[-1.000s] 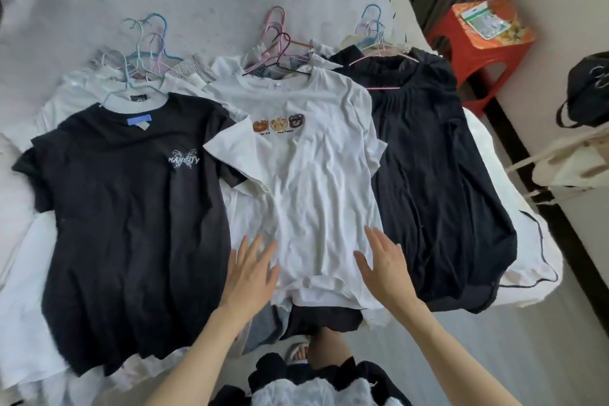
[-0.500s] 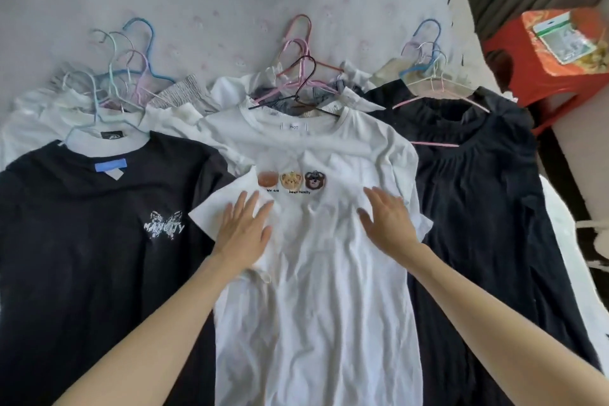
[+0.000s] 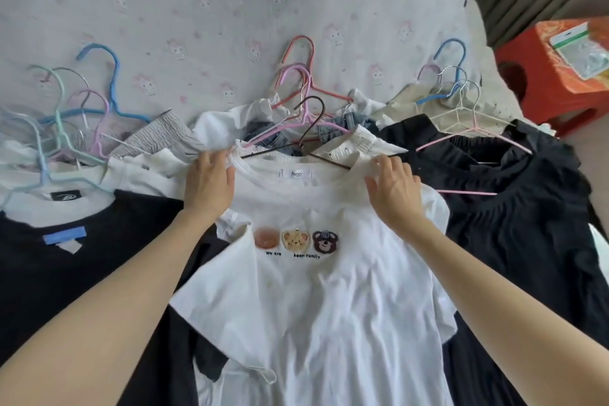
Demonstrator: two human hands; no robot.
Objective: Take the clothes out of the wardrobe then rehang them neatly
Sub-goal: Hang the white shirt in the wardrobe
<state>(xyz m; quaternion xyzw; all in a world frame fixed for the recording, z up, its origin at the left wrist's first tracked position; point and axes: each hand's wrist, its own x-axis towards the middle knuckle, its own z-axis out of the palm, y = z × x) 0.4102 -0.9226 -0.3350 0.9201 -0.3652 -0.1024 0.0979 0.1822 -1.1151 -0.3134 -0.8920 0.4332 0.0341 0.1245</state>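
A white T-shirt (image 3: 316, 300) with three bear patches lies on top of the middle pile on the bed, on a dark brown hanger (image 3: 308, 128). My left hand (image 3: 209, 184) grips the shirt's left shoulder by the collar. My right hand (image 3: 393, 191) pinches the right shoulder. A black T-shirt (image 3: 66, 273) with a blue tag lies to the left on a pale blue hanger. A black dress (image 3: 527, 234) lies to the right on a pink hanger (image 3: 474, 145).
Several coloured hangers (image 3: 99, 102) stick out above all three piles onto the patterned bedsheet (image 3: 230, 10). More white and denim clothes lie under the middle pile. A red plastic stool (image 3: 553, 76) with a packet on it stands right of the bed.
Both hands slid up from the white shirt's hem, over the chest, to its shoulders and took hold there. The camera moved in closer over the bed.
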